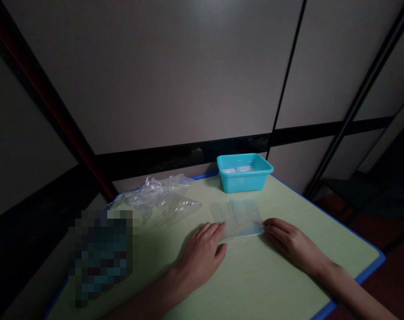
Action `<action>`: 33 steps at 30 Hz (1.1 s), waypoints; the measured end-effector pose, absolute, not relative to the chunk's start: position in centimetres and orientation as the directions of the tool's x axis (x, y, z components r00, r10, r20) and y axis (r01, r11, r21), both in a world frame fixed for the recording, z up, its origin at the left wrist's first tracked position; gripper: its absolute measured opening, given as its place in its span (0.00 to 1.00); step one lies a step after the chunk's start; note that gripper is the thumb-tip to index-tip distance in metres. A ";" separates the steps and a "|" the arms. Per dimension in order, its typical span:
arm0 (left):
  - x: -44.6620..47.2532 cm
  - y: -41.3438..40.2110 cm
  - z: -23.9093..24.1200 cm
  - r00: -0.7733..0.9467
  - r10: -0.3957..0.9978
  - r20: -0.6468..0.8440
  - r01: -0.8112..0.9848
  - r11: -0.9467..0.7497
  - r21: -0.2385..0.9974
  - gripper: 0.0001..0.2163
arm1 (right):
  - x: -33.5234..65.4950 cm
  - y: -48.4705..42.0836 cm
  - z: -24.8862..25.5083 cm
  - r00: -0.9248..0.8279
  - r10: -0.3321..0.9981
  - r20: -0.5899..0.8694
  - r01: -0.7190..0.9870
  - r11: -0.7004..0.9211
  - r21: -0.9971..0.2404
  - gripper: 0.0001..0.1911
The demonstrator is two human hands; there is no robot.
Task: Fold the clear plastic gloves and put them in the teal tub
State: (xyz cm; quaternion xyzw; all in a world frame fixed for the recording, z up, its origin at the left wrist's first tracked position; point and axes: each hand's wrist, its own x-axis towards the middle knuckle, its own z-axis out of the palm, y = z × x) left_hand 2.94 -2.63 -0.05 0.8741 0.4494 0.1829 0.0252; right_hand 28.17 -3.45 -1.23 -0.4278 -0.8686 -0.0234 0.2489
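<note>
Down through the head view: touching the near left corner of a clear plastic sheet [245,222] with the left hand [204,251], opened loosely with thumb apart, gripping nothing. Over at the near right corner, touching with the right hand [288,242], half curled; cannot tell whether pinching. Lying flat on the green table [272,284], just before a turquoise basin [245,183], right of crumpled plastic [155,202].

Left hand [204,253], right hand [290,242] and both forearms [353,286] are bare.
</note>
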 end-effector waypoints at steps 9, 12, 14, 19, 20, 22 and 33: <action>2.8 -2.3 -0.2 0.523 0.796 0.304 0.760 -0.597 0.256 0.17 | 28.0 -3.7 -0.5 -0.404 0.788 0.465 0.653 0.605 -0.457 0.09; 2.8 -2.1 -0.3 0.507 0.796 0.330 0.756 -0.595 0.274 0.16 | 27.5 -3.5 -0.2 -0.373 0.781 0.502 0.627 0.610 -0.484 0.09; 2.8 -2.0 -0.3 0.493 0.799 0.344 0.748 -0.591 0.302 0.15 | 27.1 -3.4 0.1 -0.330 0.788 0.520 0.615 0.597 -0.515 0.09; 2.8 -1.8 0.3 0.453 0.808 0.377 0.662 -0.588 0.465 0.08 | 26.5 -3.3 0.4 -0.247 0.821 0.514 0.508 0.562 -0.653 0.07; 2.8 -1.8 0.4 0.438 0.811 0.389 0.624 -0.585 0.517 0.07 | 26.5 -3.3 0.4 -0.226 0.840 0.493 0.474 0.537 -0.698 0.07; 2.8 -1.8 0.5 0.398 0.825 0.402 0.542 -0.565 0.623 0.06 | 26.5 -3.4 0.3 -0.174 0.877 0.448 0.403 0.479 -0.780 0.07; 3.0 -1.6 2.8 0.364 0.923 0.124 -0.034 -0.120 0.992 0.09 | 24.6 -3.8 3.0 -0.097 0.991 0.090 -0.118 0.078 -0.990 0.11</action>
